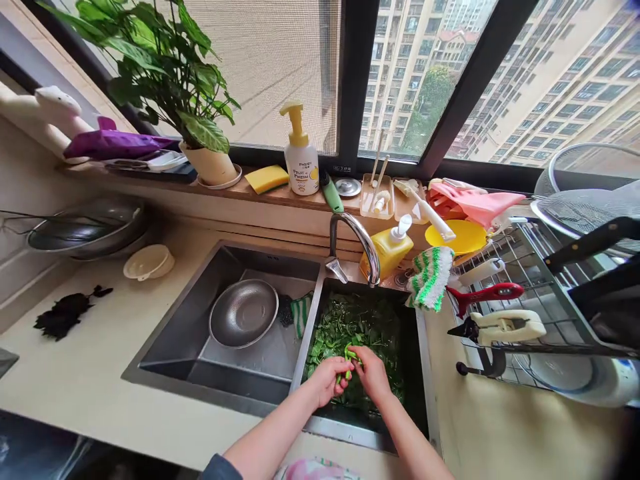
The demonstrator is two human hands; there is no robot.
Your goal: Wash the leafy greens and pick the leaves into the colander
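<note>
Both hands meet over the right sink basin (424, 373), above a mass of leafy greens (345, 327) lying in water. My left hand (327, 381) is closed with its fingertips pinched on a light green vegetable stem (347, 375). On the other side, my right hand (370, 373) is also closed, its fingers on the upper part of the same green piece. How the stem runs between the fingers is partly hidden. The chrome faucet (356, 230) arches over the basin just beyond the hands.
A metal pan (244, 313) lies in the left basin (220, 373) beside a green-striped cloth (301, 315). Right of the sink stands a wire rack (540, 267) with scissors (505, 328) and a red peeler (493, 293). Behind are a yellow soap bottle (390, 250) and potted plant (213, 163).
</note>
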